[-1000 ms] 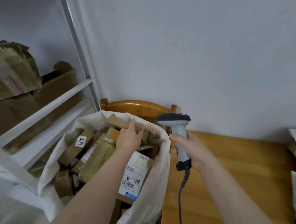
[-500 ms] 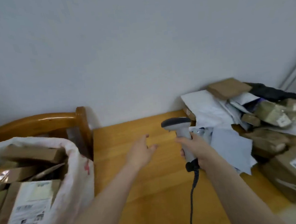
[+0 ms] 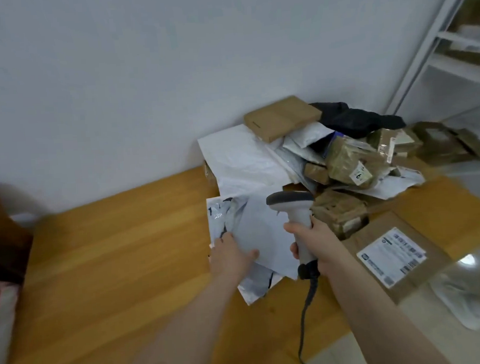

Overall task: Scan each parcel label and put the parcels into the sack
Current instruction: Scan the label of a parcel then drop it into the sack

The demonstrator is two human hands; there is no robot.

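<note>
A heap of parcels [image 3: 341, 158] lies on the wooden table [image 3: 120, 262] against the wall: white and grey mailer bags, taped brown boxes, a black bag. My left hand [image 3: 230, 257] grips the near edge of a flat white mailer bag [image 3: 260, 231] at the front of the heap, thumb on top. My right hand [image 3: 317, 244] holds a grey barcode scanner [image 3: 292, 206] upright by its handle, head over that bag; its cable hangs down. The white sack [image 3: 0, 317] shows only as a blurred strip at the left edge.
A flat brown cardboard parcel with a printed label [image 3: 392, 254] lies on the table right of my right arm. More white bags [image 3: 470, 294] lie on the floor at the right. A white metal shelf rack [image 3: 455, 45] stands at the top right. The dark chair back [image 3: 0, 241] is at the left.
My view swung right from the sack to the parcel heap. My left hand left the sack, crossed the table and took hold of the white mailer bag. The scanner stayed in my right hand.
</note>
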